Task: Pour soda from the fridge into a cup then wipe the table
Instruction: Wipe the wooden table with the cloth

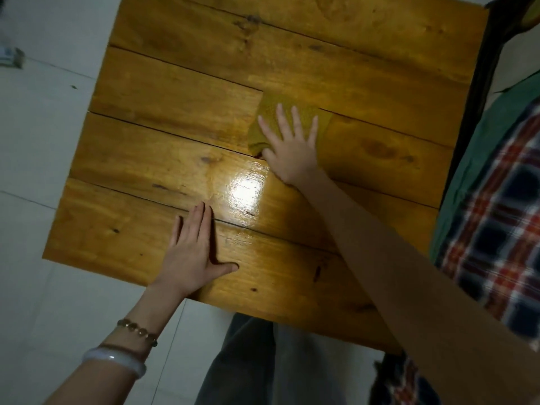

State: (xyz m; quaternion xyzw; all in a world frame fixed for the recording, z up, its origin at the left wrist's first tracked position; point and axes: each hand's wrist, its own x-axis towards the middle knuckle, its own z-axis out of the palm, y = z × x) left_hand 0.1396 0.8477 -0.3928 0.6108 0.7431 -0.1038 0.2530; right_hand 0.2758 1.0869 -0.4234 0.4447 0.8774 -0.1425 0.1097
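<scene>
A varnished wooden plank table fills most of the head view. A mustard-yellow cloth lies folded near the table's middle. My right hand presses flat on the cloth, fingers straight and spread. My left hand rests flat on the bare wood near the front edge, fingers straight, thumb out to the right. No soda or cup is in view.
White tiled floor surrounds the table on the left and front. A small blurred object lies on the floor at the far left. A dark post stands along the table's right edge. My plaid shirt and green cloth hang at the right.
</scene>
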